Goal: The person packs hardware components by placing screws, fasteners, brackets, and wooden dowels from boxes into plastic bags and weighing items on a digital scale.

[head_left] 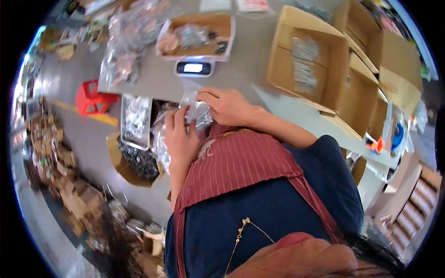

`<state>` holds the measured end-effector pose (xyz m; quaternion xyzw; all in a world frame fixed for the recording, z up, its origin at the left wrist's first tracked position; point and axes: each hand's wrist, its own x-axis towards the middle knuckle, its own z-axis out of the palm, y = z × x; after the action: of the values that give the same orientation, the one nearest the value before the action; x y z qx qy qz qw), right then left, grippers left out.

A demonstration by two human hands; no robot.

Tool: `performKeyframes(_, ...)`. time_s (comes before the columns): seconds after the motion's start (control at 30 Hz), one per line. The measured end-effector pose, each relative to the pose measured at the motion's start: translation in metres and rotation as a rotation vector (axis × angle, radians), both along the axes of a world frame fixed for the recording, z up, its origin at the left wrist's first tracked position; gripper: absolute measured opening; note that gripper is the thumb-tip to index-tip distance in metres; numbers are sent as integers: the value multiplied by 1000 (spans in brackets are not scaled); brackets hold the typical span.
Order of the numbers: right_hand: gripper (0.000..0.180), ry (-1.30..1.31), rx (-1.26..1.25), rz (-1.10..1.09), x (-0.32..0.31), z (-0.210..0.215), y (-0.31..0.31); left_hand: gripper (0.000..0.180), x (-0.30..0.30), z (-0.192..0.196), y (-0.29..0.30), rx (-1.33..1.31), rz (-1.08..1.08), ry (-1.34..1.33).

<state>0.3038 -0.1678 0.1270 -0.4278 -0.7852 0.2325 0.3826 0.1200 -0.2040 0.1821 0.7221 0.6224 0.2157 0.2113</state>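
A clear plastic bag (189,98) is between my two hands, close in front of my apron and just off the table's near edge. My right hand (227,105) is closed, its curled fingers pinching the bag from the right. On the other side my left hand (180,134) bends its fingers around the bag's lower left part. What lies inside the bag is too unclear to name. Beyond the hands, a small scale (193,68) with a lit display carries an open carton (199,56) of bagged small parts.
Left of me are a metal tray (124,118) of clear packets and a carton (116,160) of dark parts. A red stool (95,98) stands on the floor. Clear bags (127,37) lie on the table's left; open cardboard boxes (324,51) fill its right.
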Motion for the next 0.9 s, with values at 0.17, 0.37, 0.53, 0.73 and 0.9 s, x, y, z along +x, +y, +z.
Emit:
performKeyframes(0.17,36,32,9,242,-21,17,20,18,-46,-4,12,331,-12,65)
performKeyframes(0.37,20,205,-213,-415,47,48,94,17,-140,4,9,217,568,168)
performKeyframes(0.53,26,-551,39,-191,99,7,173,17,-156,-14,34,222,566,229)
performKeyframes(0.73,43,-1262,-239,-98,52,1,191,15,-111,-12,79,270,406,130)
performKeyframes(0.9,45,-1275,-227,-168,46,1,195,13,-96,3,99,312,358,74)
